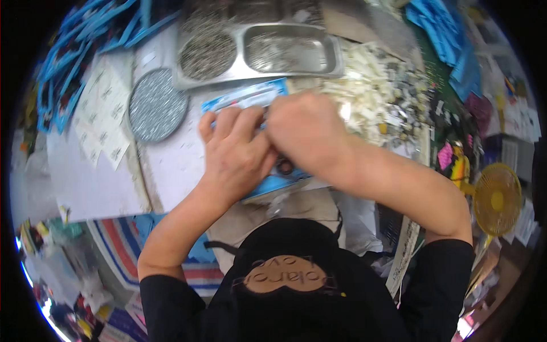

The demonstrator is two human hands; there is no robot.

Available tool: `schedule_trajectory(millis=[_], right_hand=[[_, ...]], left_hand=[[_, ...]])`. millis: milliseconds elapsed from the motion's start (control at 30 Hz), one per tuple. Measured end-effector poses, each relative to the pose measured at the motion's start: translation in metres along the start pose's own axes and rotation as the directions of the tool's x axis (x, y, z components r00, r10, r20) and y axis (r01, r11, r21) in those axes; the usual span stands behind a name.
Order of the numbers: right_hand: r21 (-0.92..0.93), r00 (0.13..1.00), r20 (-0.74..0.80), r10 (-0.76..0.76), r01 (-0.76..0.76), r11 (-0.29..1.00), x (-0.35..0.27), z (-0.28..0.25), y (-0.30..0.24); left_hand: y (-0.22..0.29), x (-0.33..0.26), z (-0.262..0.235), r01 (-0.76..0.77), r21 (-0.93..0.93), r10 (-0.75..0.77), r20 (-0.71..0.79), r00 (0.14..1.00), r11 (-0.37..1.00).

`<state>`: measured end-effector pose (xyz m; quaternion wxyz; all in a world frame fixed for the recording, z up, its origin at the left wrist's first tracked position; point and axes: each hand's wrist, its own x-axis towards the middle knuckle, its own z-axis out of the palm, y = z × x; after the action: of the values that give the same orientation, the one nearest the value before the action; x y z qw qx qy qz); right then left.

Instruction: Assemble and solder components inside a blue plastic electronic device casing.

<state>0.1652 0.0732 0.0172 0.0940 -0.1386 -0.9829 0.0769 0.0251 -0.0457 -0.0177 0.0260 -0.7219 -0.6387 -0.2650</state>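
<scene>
My left hand (pixel 235 149) has its fingers bent down over a blue and white flat piece (pixel 249 96) on the table. My right hand (pixel 307 132) is a fist, slightly blurred, pressed against the left hand's thumb side. Whatever the two hands grip between them is hidden by the fingers. Just below the right fist a small dark round part (pixel 284 166) shows on the blue surface. Beyond the hands stands a metal compartment tray (pixel 239 67) with many small metal pieces in it.
A round dish (pixel 158 105) of small grey metal pieces sits left of the tray. Patterned white sheets (pixel 103 111) lie farther left. A heap of cream plastic parts (pixel 364 85) spreads to the right. Blue straps (pixel 91 40) fill the far left; a yellow fan (pixel 497 199) stands right.
</scene>
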Motion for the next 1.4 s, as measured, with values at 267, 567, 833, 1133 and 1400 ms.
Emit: schedule_trajectory(millis=[267,567,833,1133,1400], right_hand=[[0.286,0.942,0.231,0.242,-0.304,0.909,0.001,-0.018,0.038],[0.434,0.652,0.003,0.758,-0.684,0.587,-0.045,-0.086,0.267],[-0.575,0.407,-0.165,0.899,-0.78,0.247,-0.141,-0.026,0.498],[0.703,0.323,-0.239,0.916,-0.593,0.393,-0.187,-0.204,0.561],[0.656,0.539,-0.292,0.79,-0.489,0.576,-0.168,-0.233,0.274]], left_hand=[[0.005,0.007,0.001,0.011,-0.023,-0.012,-0.023,1.0,1.0],[-0.004,0.034,-0.013,0.015,-0.039,-0.013,0.055,0.998,0.999],[-0.03,0.046,-0.007,0.043,-0.276,-0.016,0.1,0.995,0.96],[-0.031,0.078,-0.005,-0.052,-0.154,0.092,0.266,0.959,0.987],[-0.05,0.062,-0.075,-0.002,-0.374,-0.048,-0.123,0.991,0.927]])
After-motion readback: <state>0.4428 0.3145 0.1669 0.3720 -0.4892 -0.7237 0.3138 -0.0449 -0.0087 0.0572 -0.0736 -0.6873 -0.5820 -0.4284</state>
